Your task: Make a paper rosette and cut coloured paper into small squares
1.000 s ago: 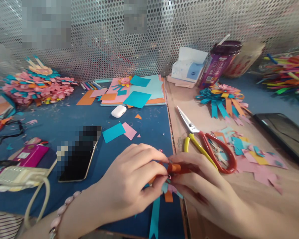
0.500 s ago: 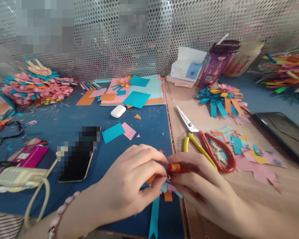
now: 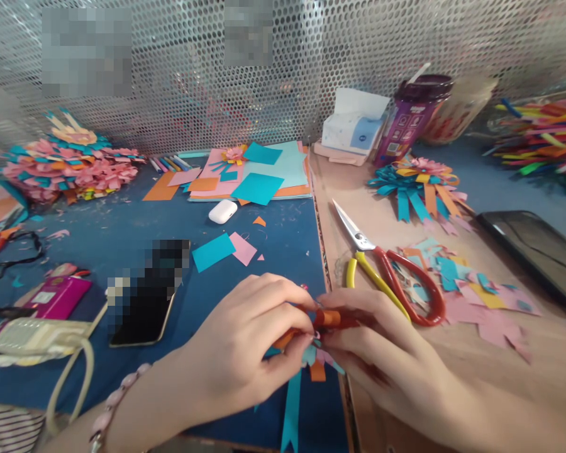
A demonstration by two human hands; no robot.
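My left hand [image 3: 257, 333], with a bracelet of pink beads at the wrist, and my right hand [image 3: 391, 349] meet fingertip to fingertip. Between them is a small paper flower [image 3: 329, 318] of orange, teal and pink strips, and both hands are closed on it. Fingers cover most of it. A teal strip [image 3: 291, 402] with a notched end hangs below, beside a short orange one. Just beyond my right hand lie scissors [image 3: 361, 241] with red and yellow handles, blades pointing away. A teal paper piece [image 3: 214, 252] and a pink one [image 3: 242, 249] lie beyond my left hand.
At left are a phone [image 3: 146, 314], a cable [image 3: 82, 384] and a heap of paper flowers [image 3: 75, 167]. Paper sheets [image 3: 287, 170] and a white earbud case [image 3: 222, 212] lie ahead. Rightward are a finished flower [image 3: 417, 182], paper scraps [image 3: 495, 314], a purple cup [image 3: 410, 119] and tissues [image 3: 351, 132].
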